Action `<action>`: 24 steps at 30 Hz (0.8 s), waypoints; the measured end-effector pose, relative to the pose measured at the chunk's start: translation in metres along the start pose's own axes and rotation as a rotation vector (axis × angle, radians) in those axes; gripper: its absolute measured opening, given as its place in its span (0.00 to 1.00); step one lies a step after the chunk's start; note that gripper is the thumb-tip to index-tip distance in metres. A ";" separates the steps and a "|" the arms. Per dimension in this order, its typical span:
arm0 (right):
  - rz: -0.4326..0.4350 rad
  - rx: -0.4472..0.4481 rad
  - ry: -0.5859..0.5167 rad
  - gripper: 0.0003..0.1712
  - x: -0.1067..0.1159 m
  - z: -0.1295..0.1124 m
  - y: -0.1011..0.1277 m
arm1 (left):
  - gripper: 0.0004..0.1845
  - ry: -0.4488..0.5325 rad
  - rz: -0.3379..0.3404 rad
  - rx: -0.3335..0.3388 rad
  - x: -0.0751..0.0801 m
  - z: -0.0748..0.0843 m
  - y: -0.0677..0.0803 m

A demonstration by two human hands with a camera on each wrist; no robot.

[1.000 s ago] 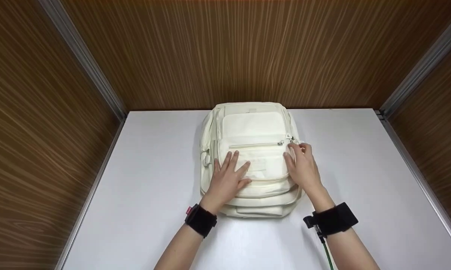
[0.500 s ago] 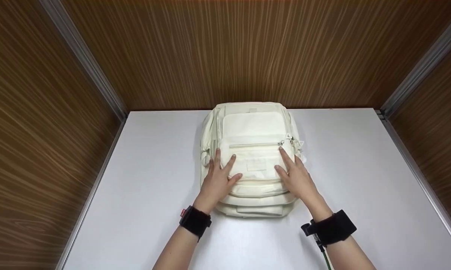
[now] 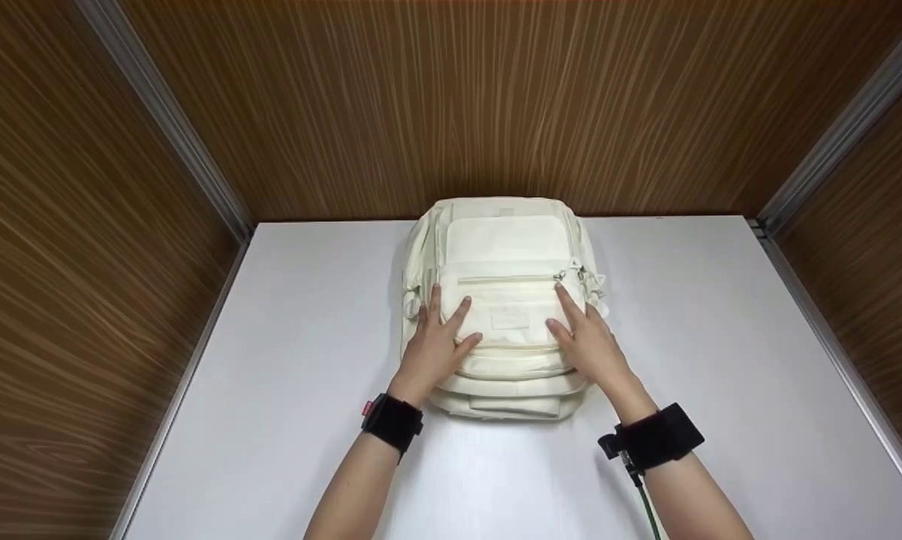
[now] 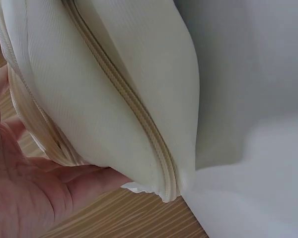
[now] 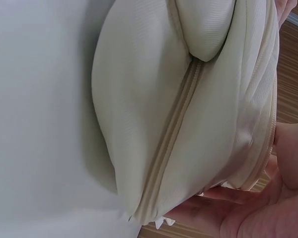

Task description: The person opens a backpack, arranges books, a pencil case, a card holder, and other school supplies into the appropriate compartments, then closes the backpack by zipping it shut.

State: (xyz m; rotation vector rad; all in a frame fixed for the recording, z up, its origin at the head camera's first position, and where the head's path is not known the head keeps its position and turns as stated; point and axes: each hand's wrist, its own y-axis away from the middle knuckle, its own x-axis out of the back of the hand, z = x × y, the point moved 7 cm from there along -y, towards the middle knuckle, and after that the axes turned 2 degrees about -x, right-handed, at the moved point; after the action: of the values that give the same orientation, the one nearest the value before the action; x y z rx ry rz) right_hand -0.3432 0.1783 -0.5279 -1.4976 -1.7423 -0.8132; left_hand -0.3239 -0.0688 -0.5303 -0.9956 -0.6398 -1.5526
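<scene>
A cream-white backpack (image 3: 507,244) lies front side up on the white table, its zipped front pocket and small label facing me. My left hand (image 3: 430,352) rests on its left side, fingers spread, thumb on the front panel. On the opposite side my right hand (image 3: 593,349) lies likewise, index fingertip just below the front zipper pull (image 3: 559,276). The left wrist view shows the bag's side zipper (image 4: 134,104) with the left fingers (image 4: 97,183) reaching along the bag. In the right wrist view, the right fingers (image 5: 203,210) extend along the other side.
The white table (image 3: 308,315) stretches out on both sides of the bag. Behind it stands a wood-grain panel (image 3: 451,97), close to the bag's top. More wood-grain panels flank the table, joined by metal corner posts. A green cable (image 3: 648,510) hangs from the right wristband.
My right hand has left the zipper pulls at the bag's right edge, and my left hand has shifted to the left side. The backpack has then slid slightly toward the back panel with both hands.
</scene>
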 end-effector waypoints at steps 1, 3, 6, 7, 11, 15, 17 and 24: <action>-0.003 -0.001 0.003 0.39 0.000 0.000 -0.002 | 0.35 0.000 -0.002 0.003 0.000 0.000 -0.002; -0.009 -0.005 0.008 0.39 0.001 0.001 -0.006 | 0.35 -0.002 -0.006 0.009 0.000 -0.001 -0.005; -0.015 -0.008 0.018 0.39 0.001 0.001 -0.011 | 0.35 -0.007 -0.012 0.015 0.000 -0.002 -0.010; -0.015 -0.006 0.020 0.39 0.002 0.001 -0.013 | 0.35 -0.010 -0.014 0.017 0.000 -0.002 -0.012; -0.014 -0.005 0.026 0.39 0.003 0.001 -0.018 | 0.35 -0.027 -0.020 0.024 0.001 -0.004 -0.018; -0.014 -0.012 0.020 0.38 0.004 0.001 -0.020 | 0.35 -0.043 -0.023 0.026 0.000 -0.005 -0.021; -0.015 -0.020 0.016 0.39 0.004 0.002 -0.020 | 0.36 -0.057 -0.022 0.025 0.000 -0.005 -0.022; -0.015 -0.008 0.015 0.39 0.006 0.004 -0.017 | 0.35 -0.101 0.004 0.003 0.002 -0.004 -0.020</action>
State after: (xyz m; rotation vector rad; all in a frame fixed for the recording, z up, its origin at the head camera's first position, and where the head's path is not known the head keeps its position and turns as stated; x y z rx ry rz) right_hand -0.3608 0.1822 -0.5256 -1.4816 -1.7428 -0.8385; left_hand -0.3440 -0.0691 -0.5284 -1.0780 -0.7098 -1.5044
